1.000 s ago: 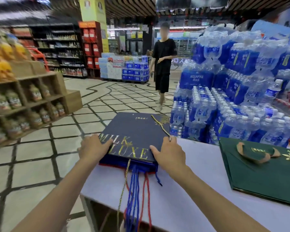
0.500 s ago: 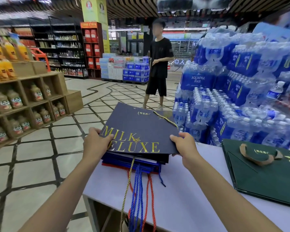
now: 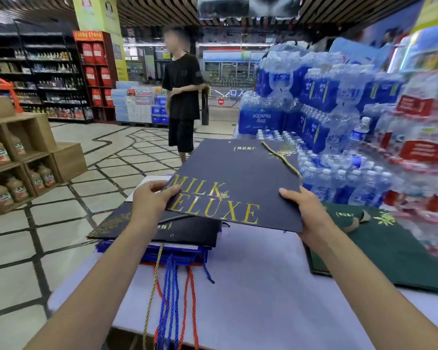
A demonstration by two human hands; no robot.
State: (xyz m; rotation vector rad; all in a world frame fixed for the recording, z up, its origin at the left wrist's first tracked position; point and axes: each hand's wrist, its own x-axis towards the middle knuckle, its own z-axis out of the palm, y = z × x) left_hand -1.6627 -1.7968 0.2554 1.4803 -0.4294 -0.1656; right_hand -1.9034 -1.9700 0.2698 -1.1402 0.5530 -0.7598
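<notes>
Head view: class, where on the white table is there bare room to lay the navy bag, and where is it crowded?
The table is bare between the bag stack and the green bag, widening toward the near edge right of the cords. Crowded: its left corner and right side.

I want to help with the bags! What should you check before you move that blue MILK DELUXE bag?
1. Grip on both sides: left hand and right hand each pinch an edge of the navy bag: ok.
2. Bag off the stack: it is held above it, tilted: ok.
3. Gold cord free: it lies loose on top of the bag: ok.
4. Second handle under the bag: hidden: cannot tell.
5. Bare table between the stack and the green bag: ok.
6. Hanging cords tucked away: they dangle over the table edge and might snag: not ok.
</notes>
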